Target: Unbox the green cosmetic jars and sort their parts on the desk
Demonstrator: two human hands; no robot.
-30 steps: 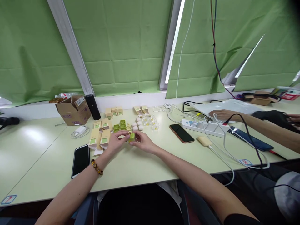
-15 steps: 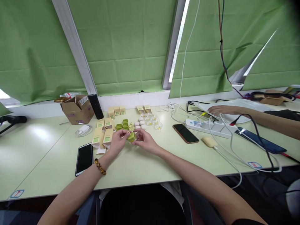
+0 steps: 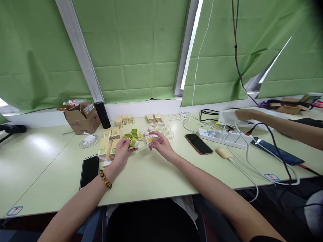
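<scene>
My left hand (image 3: pixel 122 151) is closed on a small green case (image 3: pixel 133 143) that shows a white part at its right end. A short gap away, my right hand (image 3: pixel 161 146) pinches a small clear plastic piece with a yellow centre (image 3: pixel 149 140). Behind my hands lie several green cases (image 3: pixel 134 131), small yellowish parts (image 3: pixel 140 135) and pinkish-white blocks (image 3: pixel 151 129), partly hidden by my fingers. More clear pieces with yellow centres (image 3: pixel 170 136) sit beyond my right hand. Beside my left hand lie opened beige cartons (image 3: pixel 104 148).
Small beige boxes (image 3: pixel 125 119) stand at the back. A phone (image 3: pixel 90 169) lies left, another phone (image 3: pixel 199 144) right, near a power strip (image 3: pixel 223 138) and loose cables. A cardboard box (image 3: pixel 83 119) and black cylinder (image 3: pixel 102 115) stand back left. Another person's hand (image 3: pixel 243 114) reaches in from the right.
My hands have moved apart. The clear piece is now in my right hand, away from the green case in my left. The other person's hand has lifted white plastic.
</scene>
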